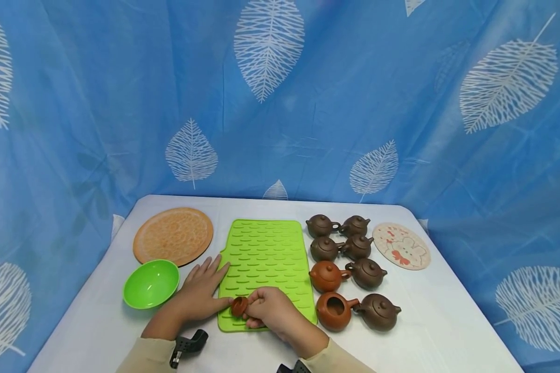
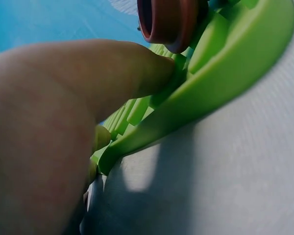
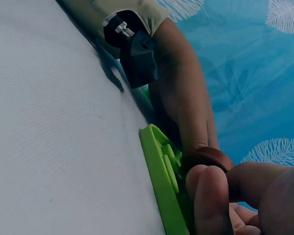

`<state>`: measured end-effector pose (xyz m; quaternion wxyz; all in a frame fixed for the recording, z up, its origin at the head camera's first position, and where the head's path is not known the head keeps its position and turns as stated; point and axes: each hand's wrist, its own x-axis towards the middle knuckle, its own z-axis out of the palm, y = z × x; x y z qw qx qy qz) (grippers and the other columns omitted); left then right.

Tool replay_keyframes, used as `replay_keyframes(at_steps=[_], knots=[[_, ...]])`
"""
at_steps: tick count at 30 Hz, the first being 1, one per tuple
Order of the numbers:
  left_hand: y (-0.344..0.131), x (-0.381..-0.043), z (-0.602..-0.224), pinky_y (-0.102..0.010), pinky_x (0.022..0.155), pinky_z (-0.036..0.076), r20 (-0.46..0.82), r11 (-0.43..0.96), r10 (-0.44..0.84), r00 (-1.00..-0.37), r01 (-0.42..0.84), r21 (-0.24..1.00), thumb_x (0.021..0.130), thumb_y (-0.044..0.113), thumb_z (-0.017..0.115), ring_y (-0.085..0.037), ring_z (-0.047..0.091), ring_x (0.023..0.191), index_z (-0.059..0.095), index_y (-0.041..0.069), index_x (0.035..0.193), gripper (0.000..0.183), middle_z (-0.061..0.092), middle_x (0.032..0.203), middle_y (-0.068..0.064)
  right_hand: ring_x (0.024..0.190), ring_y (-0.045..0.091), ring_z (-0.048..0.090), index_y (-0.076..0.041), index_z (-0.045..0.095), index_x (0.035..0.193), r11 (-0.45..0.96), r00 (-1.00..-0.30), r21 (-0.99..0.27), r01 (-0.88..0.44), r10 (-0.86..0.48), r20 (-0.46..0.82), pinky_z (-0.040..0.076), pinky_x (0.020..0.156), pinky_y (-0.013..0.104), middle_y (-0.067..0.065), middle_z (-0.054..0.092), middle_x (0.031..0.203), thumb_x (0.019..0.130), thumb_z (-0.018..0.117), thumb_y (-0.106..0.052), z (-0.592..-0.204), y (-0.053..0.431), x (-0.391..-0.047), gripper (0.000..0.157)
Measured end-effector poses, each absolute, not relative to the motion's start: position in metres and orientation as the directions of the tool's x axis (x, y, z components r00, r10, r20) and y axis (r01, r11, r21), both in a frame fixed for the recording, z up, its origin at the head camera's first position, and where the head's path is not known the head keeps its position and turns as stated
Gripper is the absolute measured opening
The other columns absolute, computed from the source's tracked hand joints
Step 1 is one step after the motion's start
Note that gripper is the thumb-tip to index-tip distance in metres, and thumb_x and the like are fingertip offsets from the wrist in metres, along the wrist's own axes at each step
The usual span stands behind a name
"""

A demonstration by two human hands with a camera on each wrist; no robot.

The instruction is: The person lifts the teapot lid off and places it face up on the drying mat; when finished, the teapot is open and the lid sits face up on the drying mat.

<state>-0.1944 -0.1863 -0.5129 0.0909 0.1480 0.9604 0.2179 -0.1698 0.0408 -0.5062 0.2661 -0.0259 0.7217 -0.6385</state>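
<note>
Right hand (image 1: 273, 311) pinches a small reddish-brown lid (image 1: 238, 306) between thumb and curled fingers, near edge of the green mat (image 1: 268, 259); the lid is tilted up on its side, and whether it touches the ridges cannot be told. Left hand (image 1: 198, 290) lies with fingers spread over the mat's left edge, gripping nothing; its thumb points at the lid (contact between the two not certain). Status, as judged from the layout: one lid is off, and its likely source, the open reddish teapot (image 1: 334, 322), stands right of the mat with its mouth bare. Lid handling appears under way, not finished, since the lid is in the fingers and off any pot. The other reddish teapot (image 1: 326, 277), just behind, has its lid on, as do the six dark teapots (image 1: 368, 273), so those seven look untouched in this respect. Green bowl (image 1: 137, 292) sits on the bench (image 1: 242, 352) beside the left hand, contents none seen. Left for now, by my reading: the lid's placement.
</note>
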Motion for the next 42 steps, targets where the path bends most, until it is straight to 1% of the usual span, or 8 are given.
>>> replay_keyframes(at_steps=[4,12,14,18,22,25,34,42], knots=[[-0.186,-0.196,-0.516,-0.067,0.127,0.006,-0.110,0.864,0.320,-0.941,0.243,0.442,0.092,0.059,0.068,-0.044,0.008,0.162,0.031,0.014,0.166,0.094,0.015,0.175,-0.016,0.064,0.012,0.070,0.002,0.070,0.101,0.175,-0.846,-0.934,0.311,-0.397,-0.356,0.061,0.061,0.024,0.008,0.072,0.077,0.096,0.070,-0.001,-0.505,0.045,-0.170,0.005],[-0.186,-0.196,-0.516,-0.068,0.127,0.008,-0.100,0.863,0.323,-0.941,0.249,0.441,0.091,0.062,0.069,-0.045,0.009,0.161,0.032,0.014,0.166,0.097,0.016,0.175,-0.017,0.071,0.016,0.072,0.000,0.069,0.109,0.193,-0.836,-0.931,0.310,-0.411,-0.363,0.063,0.067,0.028,0.009,0.069,0.081,0.094,0.068,0.002,-0.502,0.053,-0.169,0.016],[-0.186,-0.196,-0.516,-0.068,0.127,0.008,-0.100,0.862,0.325,-0.940,0.251,0.440,0.091,0.062,0.069,-0.045,0.009,0.161,0.032,0.013,0.166,0.097,0.016,0.175,-0.017,0.073,0.017,0.072,0.000,0.069,0.112,0.207,-0.837,-0.933,0.295,-0.415,-0.357,0.063,0.069,0.029,0.010,0.072,0.084,0.093,0.068,0.003,-0.500,0.055,-0.168,0.020],[-0.186,-0.196,-0.515,-0.068,0.127,0.008,-0.092,0.860,0.325,-0.941,0.254,0.442,0.091,0.060,0.070,-0.045,0.010,0.161,0.033,0.012,0.165,0.096,0.018,0.175,-0.018,0.078,0.017,0.074,-0.003,0.068,0.117,0.287,-0.846,-0.935,0.207,-0.427,-0.318,0.062,0.069,0.030,0.008,0.075,0.089,0.090,0.068,0.003,-0.496,0.061,-0.169,0.027],[-0.186,-0.196,-0.514,-0.068,0.127,0.010,-0.084,0.861,0.321,-0.943,0.254,0.440,0.090,0.060,0.071,-0.045,0.011,0.161,0.034,0.012,0.165,0.096,0.019,0.174,-0.018,0.078,0.016,0.070,-0.008,0.069,0.119,0.390,-0.847,-0.918,0.071,-0.462,-0.262,0.053,0.067,0.028,0.003,0.076,0.090,0.091,0.072,-0.006,-0.487,0.070,-0.170,0.028],[-0.186,-0.196,-0.514,-0.068,0.127,0.010,-0.087,0.866,0.316,-0.945,0.250,0.433,0.090,0.061,0.070,-0.045,0.012,0.161,0.035,0.012,0.165,0.097,0.018,0.174,-0.017,0.081,0.015,0.068,-0.010,0.069,0.122,0.415,-0.840,-0.910,0.013,-0.489,-0.235,0.050,0.068,0.029,0.000,0.076,0.094,0.092,0.074,-0.014,-0.480,0.078,-0.172,0.030],[-0.186,-0.194,-0.520,-0.070,0.125,0.010,-0.039,0.846,0.333,-0.942,0.280,0.453,0.089,0.062,0.071,-0.049,0.014,0.159,0.037,0.009,0.163,0.097,0.021,0.173,-0.022,0.092,0.016,0.070,-0.005,0.067,0.128,0.377,-0.856,-0.926,-0.026,-0.487,-0.174,0.055,0.075,0.030,0.001,0.072,0.102,0.098,0.072,-0.018,-0.460,0.105,-0.175,0.034],[-0.185,-0.193,-0.515,-0.069,0.127,0.009,-0.072,0.850,0.329,-0.942,0.262,0.457,0.090,0.061,0.071,-0.046,0.012,0.160,0.035,0.011,0.164,0.097,0.018,0.174,-0.019,0.091,0.018,0.067,-0.004,0.067,0.126,0.388,-0.905,-0.919,-0.072,-0.412,-0.103,0.057,0.075,0.028,0.003,0.070,0.102,0.098,0.073,-0.019,-0.443,0.129,-0.174,0.032]])
